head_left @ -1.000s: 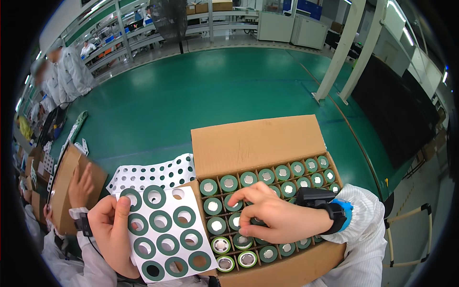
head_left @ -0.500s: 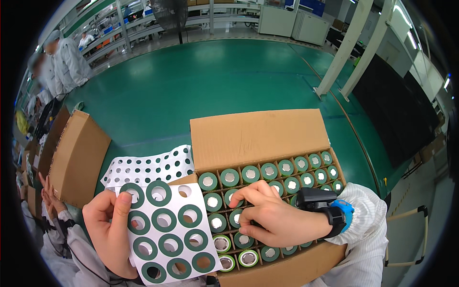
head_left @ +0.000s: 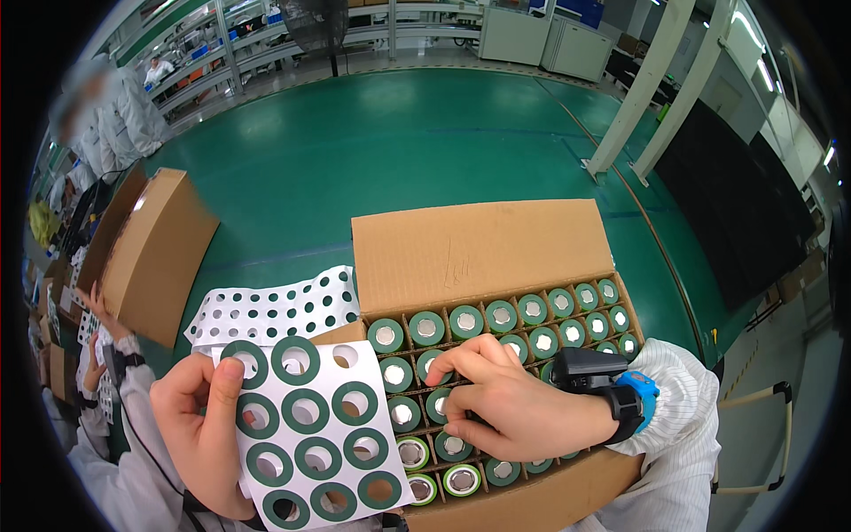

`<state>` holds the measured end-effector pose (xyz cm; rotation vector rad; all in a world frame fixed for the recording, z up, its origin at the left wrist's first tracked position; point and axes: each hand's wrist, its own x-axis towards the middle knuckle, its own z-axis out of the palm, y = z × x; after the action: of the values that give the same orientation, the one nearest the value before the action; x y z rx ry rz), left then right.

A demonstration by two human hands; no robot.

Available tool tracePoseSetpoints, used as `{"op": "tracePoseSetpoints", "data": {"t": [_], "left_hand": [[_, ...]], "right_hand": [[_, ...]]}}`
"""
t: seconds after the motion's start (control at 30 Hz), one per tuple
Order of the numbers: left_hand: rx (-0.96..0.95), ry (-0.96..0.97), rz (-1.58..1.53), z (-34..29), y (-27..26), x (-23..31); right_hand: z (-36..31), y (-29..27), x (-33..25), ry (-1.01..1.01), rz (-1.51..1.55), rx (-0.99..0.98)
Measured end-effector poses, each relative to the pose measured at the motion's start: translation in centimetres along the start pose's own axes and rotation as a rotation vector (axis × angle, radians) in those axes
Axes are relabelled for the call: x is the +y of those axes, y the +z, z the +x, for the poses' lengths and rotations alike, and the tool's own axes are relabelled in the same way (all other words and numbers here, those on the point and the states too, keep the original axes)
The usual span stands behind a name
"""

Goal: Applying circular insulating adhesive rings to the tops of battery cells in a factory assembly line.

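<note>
My left hand [head_left: 199, 430] pinches the left edge of a white backing sheet [head_left: 330, 379] between thumb and fingers. Several dark green ring stickers [head_left: 305, 410] sit on it, and bare holes show at its upper right. My right hand [head_left: 514, 403] is bent over cylindrical battery cells [head_left: 465, 322] standing in a divided cardboard box [head_left: 479, 253]. Its fingertips are apart, touching or just above a cell [head_left: 435, 404] in the left part; nothing shows held between them. Most visible cell tops carry dark green rings; several at the near left show a lighter green rim [head_left: 462, 480].
Behind the held sheet lies a white perforated sheet [head_left: 266, 310]. At the left, a co-worker's hand [head_left: 105, 312] is beside a tall cardboard carton [head_left: 164, 257]. The box's near flap [head_left: 541, 496] folds outward below my right wrist. A pale tubular frame [head_left: 784, 434] stands at right.
At the left, the co-worker's hands have separated, and the carton has shifted up and right in view. My hands and the held sheet have barely moved.
</note>
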<state>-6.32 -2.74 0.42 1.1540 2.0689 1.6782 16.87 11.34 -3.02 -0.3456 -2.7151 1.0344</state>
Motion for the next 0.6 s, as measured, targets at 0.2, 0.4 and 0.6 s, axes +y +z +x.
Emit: {"op": "tracePoseSetpoints", "data": {"t": [0.2, 0.4, 0.6], "left_hand": [[0.054, -0.047, -0.066, -0.3, 0.3, 0.0], [0.190, 0.022, -0.085, -0.8, 1.2, -0.5], [0.078, -0.037, -0.069, -0.7, 0.3, -0.2]], "right_hand": [[0.0, 0.0, 0.0, -0.017, -0.004, 0.016], [-0.1, 0.2, 0.1, -0.022, -0.008, 0.025], [-0.2, 0.4, -0.1, -0.042, -0.045, 0.040]]}}
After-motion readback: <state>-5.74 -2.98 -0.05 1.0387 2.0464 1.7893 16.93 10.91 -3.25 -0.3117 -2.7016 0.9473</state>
